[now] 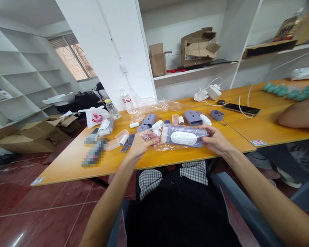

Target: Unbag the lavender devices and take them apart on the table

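Package [183, 136] between both hands' fingers [152, 141]

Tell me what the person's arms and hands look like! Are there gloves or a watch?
The left hand and right hand are bare, with no gloves. The left forearm and right forearm have no sleeves, and no watch or bracelet shows. I can't see any rings, either.

Two clear bottles [128, 103] — one window [73, 59]
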### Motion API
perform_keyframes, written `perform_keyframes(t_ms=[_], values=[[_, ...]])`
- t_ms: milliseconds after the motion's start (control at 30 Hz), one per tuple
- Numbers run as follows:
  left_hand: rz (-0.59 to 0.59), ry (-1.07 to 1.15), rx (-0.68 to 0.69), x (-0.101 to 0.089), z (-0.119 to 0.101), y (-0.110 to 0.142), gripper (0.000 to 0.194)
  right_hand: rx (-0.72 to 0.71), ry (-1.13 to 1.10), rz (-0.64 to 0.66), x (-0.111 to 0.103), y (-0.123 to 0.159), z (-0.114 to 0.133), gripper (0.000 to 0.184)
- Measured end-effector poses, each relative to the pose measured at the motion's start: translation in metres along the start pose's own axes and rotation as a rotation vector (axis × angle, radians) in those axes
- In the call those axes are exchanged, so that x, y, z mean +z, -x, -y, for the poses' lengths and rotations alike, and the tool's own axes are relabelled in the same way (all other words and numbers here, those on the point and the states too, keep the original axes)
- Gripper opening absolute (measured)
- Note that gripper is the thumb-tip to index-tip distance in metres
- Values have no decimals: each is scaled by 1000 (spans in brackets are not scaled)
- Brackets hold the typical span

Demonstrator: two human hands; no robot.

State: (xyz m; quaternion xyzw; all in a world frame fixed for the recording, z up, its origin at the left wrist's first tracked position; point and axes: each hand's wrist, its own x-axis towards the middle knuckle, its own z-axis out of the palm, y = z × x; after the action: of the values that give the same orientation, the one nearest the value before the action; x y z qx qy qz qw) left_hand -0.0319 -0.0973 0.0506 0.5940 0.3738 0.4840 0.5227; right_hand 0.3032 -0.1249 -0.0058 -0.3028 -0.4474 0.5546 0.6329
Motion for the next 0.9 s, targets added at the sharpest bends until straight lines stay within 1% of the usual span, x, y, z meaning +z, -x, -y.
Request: perform_keyframes(t_ms=[100, 200, 333, 400, 500, 600, 700, 800, 900], values=[[16, 14, 2, 1, 5, -1, 43, 10, 14, -15, -1, 2, 5, 56], [44, 51, -5, 3, 8, 1, 41, 52, 9, 3, 4, 6, 7, 52], [120, 189, -84, 7, 10, 3, 48, 78, -18, 6, 18, 8, 7, 46], [123, 237, -132, 10, 12, 3, 51, 71, -22, -5, 24, 9, 7, 44], [67, 235, -167, 15, 17, 1, 53, 79, -4, 11, 27, 8, 5, 44], [-2, 252, -164, 20, 20, 0, 55, 114, 4, 61, 26, 9, 4, 49], [-18, 254, -143, 21, 21, 0, 55, 124, -18, 76, 22, 9, 4, 51], [-51, 227, -113, 13, 21, -2, 56, 112, -39, 14, 12, 7, 6, 50], [-154, 242, -78, -5, 17, -10, 53, 73, -63, -121, -7, 2, 12, 52]])
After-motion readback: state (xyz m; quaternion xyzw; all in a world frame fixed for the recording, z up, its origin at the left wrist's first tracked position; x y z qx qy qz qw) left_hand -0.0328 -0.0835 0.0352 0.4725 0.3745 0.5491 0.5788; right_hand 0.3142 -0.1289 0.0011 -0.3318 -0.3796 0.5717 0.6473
